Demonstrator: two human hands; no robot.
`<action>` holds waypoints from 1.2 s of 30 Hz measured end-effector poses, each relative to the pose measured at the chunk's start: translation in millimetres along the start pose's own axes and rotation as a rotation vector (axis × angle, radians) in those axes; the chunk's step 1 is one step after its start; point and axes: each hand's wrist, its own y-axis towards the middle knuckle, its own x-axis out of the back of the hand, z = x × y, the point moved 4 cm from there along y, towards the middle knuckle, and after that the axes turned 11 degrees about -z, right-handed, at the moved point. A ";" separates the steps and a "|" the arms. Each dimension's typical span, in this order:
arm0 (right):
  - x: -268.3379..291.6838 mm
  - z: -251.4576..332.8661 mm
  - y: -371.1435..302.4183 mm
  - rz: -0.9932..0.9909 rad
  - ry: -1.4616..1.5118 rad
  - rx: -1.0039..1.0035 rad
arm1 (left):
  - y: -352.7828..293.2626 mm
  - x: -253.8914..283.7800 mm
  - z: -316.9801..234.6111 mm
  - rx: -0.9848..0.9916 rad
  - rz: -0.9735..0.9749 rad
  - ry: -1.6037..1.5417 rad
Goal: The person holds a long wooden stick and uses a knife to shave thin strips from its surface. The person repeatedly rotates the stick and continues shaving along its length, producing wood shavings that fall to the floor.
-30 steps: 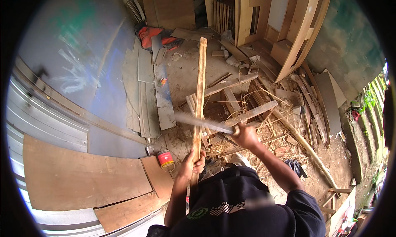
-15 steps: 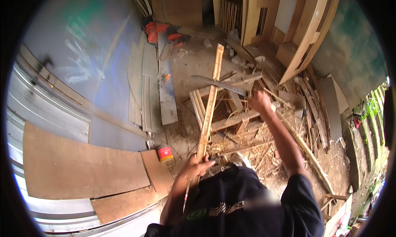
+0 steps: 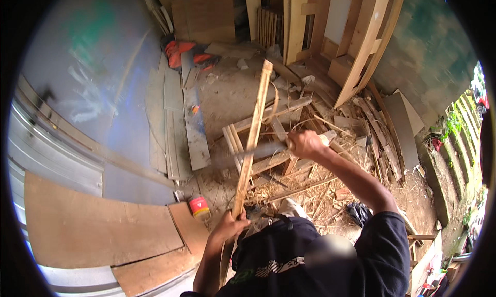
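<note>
My left hand (image 3: 229, 225) is closed round the lower part of a long split bamboo pole (image 3: 257, 121), which stands tilted, its top end leaning away from me and a little right. A thin curled shaving (image 3: 276, 99) hangs along the pole's right edge. My right hand (image 3: 308, 144) grips the handle of a machete (image 3: 266, 151). Motion blurs its blade, which points left and crosses the pole at mid-length. Whether blade and bamboo touch, I cannot tell.
Wooden offcuts and a low timber frame (image 3: 276, 161) lie ahead amid shavings (image 3: 310, 193). A red and yellow can (image 3: 198, 206) stands at left beside plywood sheets (image 3: 98, 214). Long boards (image 3: 194, 124) lie along the left wall. Tall wooden frames (image 3: 361, 44) lean at the back right.
My right hand has brought the machete down and toward me along the bamboo pole. A curled shaving now shows beside the pole. The view has shifted slightly.
</note>
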 end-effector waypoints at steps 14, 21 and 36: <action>-102.9 -105.6 -86.0 -0.181 0.765 -1.082 | 12.0 20.0 -0.2 -0.308 -0.091 0.316; -176.3 18.9 -160.3 0.054 1.060 -1.295 | 72.0 18.5 -76.6 -0.510 -0.060 -0.126; -159.1 56.4 -233.4 -0.040 1.262 -1.538 | 123.7 54.0 -243.1 -0.861 -0.205 -0.330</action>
